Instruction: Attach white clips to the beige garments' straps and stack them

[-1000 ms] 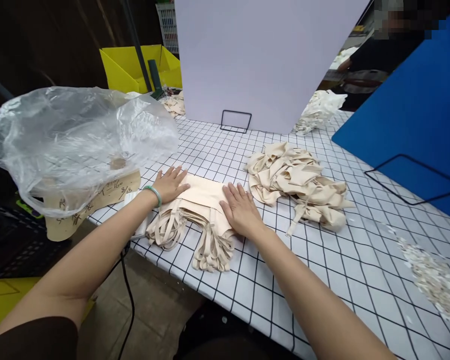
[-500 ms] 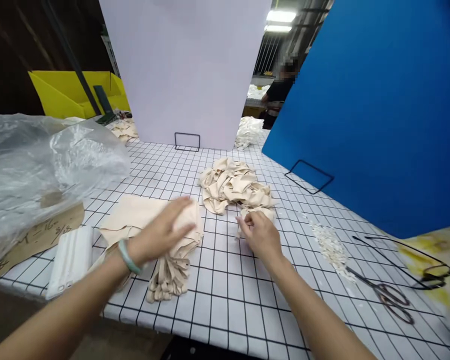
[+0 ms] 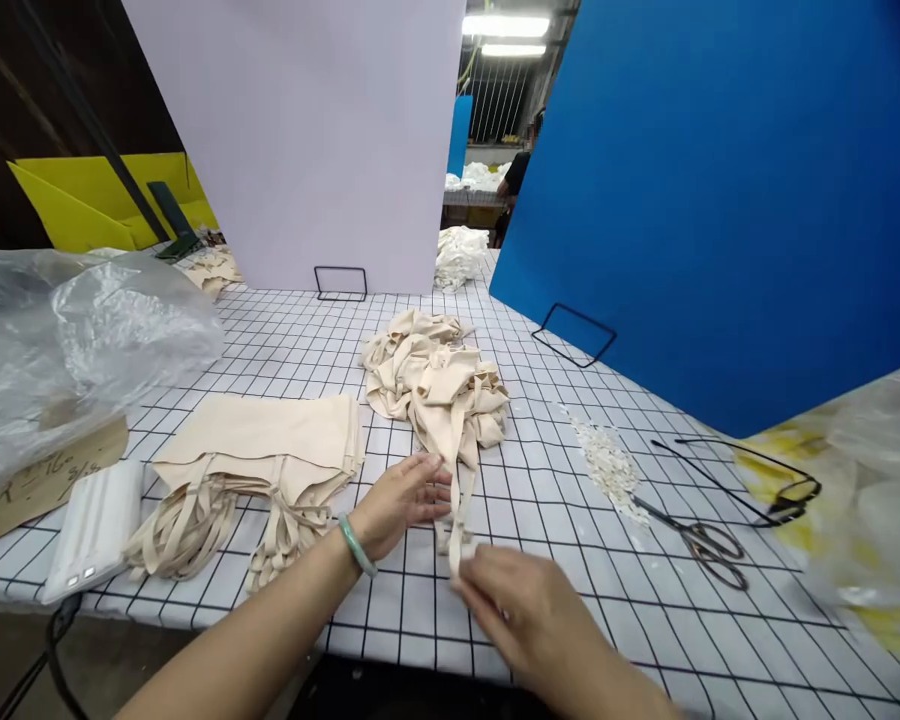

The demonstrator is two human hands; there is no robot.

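Observation:
A crumpled pile of cream tote bags [image 3: 427, 375] lies mid-table, with one bag's cloth strap [image 3: 456, 500] drawn out toward me. My right hand [image 3: 529, 610] pinches the near end of that strap between thumb and fingers. Just left of the strap is my left hand [image 3: 405, 497], wearing a green bangle [image 3: 355, 546]. Its fingers are stretched out and slightly apart, close to the strap; whether they touch it I cannot tell. Further left sits a flat, neat stack of the same bags [image 3: 262, 430], their straps hanging in bunches [image 3: 184, 530] toward the table's front edge.
Scissors [image 3: 709, 550] and black-framed glasses [image 3: 780, 510] lie at right, beside small white scraps [image 3: 604, 465]. A white device [image 3: 94, 525] with a cable, cardboard and clear plastic [image 3: 135, 320] occupy the left. Lilac [image 3: 307, 150] and blue [image 3: 720, 200] boards stand behind.
My left hand has moved right, from over the stack to beside the strap. My right hand has come nearer, pulling a strap out from the pile. The view has shifted right.

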